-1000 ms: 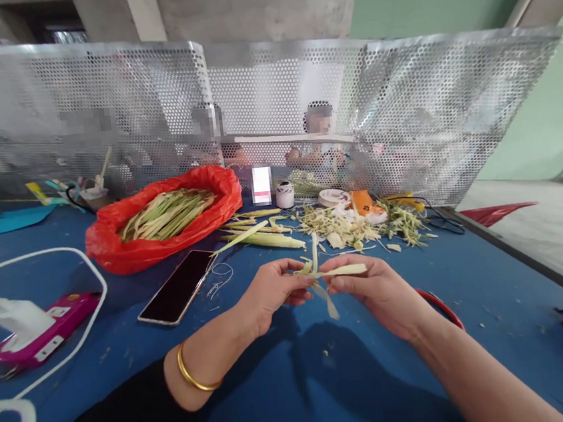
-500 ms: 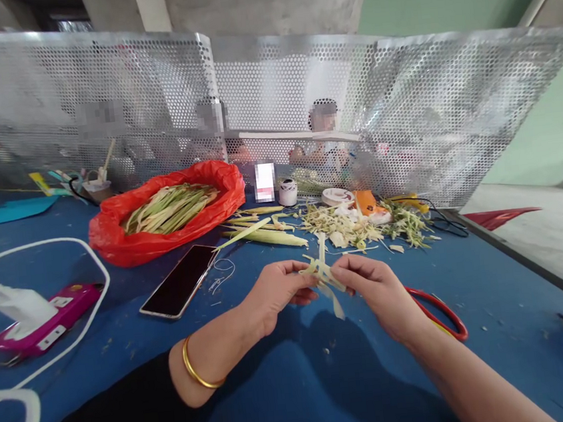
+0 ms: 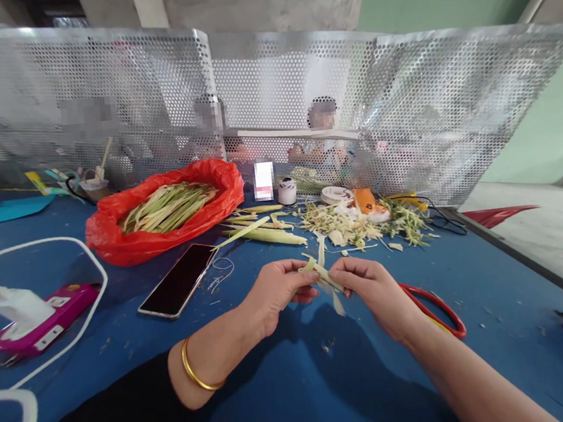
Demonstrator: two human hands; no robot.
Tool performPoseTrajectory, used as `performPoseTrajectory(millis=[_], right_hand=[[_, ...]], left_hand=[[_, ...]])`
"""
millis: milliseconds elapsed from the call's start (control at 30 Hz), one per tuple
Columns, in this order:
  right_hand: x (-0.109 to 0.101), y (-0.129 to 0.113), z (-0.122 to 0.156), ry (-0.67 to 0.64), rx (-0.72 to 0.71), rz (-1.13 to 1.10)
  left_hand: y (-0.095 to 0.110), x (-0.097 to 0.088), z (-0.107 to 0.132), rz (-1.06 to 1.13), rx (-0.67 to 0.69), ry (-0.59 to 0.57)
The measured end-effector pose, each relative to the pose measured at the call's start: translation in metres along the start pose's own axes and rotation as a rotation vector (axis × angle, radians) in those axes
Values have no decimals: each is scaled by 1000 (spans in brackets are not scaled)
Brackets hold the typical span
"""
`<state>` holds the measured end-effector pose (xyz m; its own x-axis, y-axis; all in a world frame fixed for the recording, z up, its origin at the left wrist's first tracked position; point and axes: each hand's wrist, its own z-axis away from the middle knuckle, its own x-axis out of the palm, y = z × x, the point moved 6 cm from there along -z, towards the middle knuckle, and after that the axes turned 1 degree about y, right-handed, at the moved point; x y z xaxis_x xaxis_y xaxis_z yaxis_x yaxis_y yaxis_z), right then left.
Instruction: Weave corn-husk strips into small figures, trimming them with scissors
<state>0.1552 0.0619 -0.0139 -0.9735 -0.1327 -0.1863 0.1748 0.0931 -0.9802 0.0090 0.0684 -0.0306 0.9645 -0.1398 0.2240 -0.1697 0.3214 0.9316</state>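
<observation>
My left hand (image 3: 289,284) pinches pale green corn husk strips (image 3: 324,275) between thumb and fingers, just above the blue table. From the other side, my right hand (image 3: 367,282) grips the same strips near their right end. The strips cross one another, one end pointing away from me and another hanging down between the hands. My fingertips hide part of where they cross. Beyond my hands lie longer husk leaves (image 3: 274,236) and a heap of husk scraps (image 3: 346,224). Beside my right wrist rest scissors with red handles (image 3: 439,305), partly covered by my forearm.
A red plastic bag (image 3: 114,249) full of long leaves stands at the back left. Nearer are a dark phone (image 3: 178,282) and a purple power strip (image 3: 42,323) with a white cable. A perforated metal screen (image 3: 269,91) borders the far side, with people behind it.
The crossing strips have closed together between my fingers, and my right hand has shifted very slightly left. The view has moved slightly; the other things lie as before.
</observation>
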Motion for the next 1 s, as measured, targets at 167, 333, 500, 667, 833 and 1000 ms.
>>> performPoseTrajectory(millis=[167,333,500,667,833,1000], right_hand=[[1,4,-1,4,64,-50],[1,9,-1,3,84,-65],[1,10,-1,2,81,-99],[1,12,-1,21,112,-93],[2,8,0,43,43,-37],[0,3,1,148,-87,32]], left_hand=[[-3,2,1,56,-54,-15],[-5,2,1,76,-68,-15],[-6,1,-1,79,-61,-22],[-6,3,0,76,-63,-28],[-2,2,2,0,7,-10],[0,3,2,-106,64,4]])
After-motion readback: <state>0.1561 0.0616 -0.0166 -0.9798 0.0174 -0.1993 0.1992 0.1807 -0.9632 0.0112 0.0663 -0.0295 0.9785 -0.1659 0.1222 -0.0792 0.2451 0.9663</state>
